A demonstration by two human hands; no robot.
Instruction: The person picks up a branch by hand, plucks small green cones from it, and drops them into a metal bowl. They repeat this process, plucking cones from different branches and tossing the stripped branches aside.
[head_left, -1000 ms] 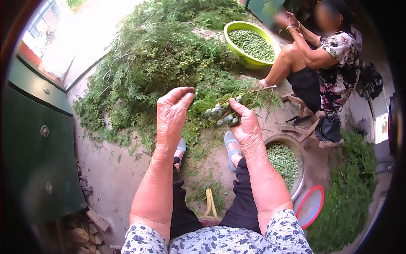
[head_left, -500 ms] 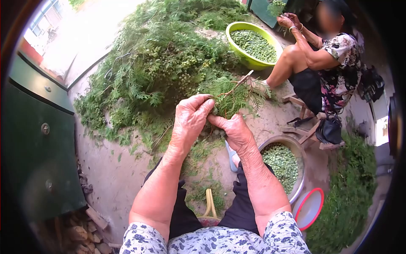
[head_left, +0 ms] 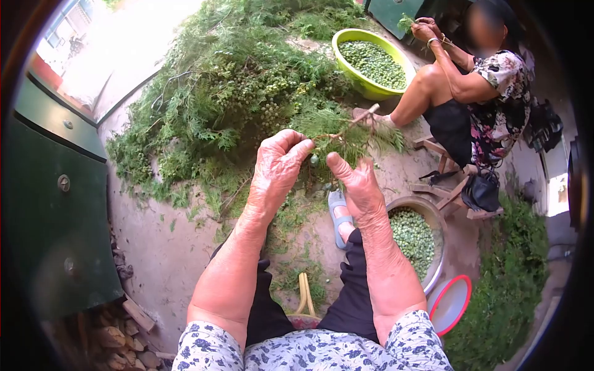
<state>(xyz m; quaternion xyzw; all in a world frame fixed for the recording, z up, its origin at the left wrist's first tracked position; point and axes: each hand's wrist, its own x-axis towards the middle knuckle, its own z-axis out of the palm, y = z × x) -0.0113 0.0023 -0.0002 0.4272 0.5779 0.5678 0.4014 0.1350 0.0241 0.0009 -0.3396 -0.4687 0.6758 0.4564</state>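
Note:
My left hand (head_left: 281,159) pinches the end of a leafy evergreen branch (head_left: 354,120), which stretches to the right with its bare cut end upward. A small round green cone (head_left: 314,159) hangs just under my left fingertips. Close by on the right, my right hand (head_left: 360,191) is apart from the branch, its thumb raised away from the other fingers. Below my right wrist stands a metal basin (head_left: 440,247) holding many green cones (head_left: 411,241).
A heap of cut evergreen branches (head_left: 229,93) covers the floor ahead. Beside it stands a yellow-green basin (head_left: 365,89) of cones. At the right, a seated person (head_left: 458,83) holds a sprig. A red-rimmed container (head_left: 450,303) leans near the metal basin. Green cabinets (head_left: 55,216) line the left.
My right hand has drawn away from my left fingertips and opened, uncovering a green cone. My left hand keeps its pinch on the branch.

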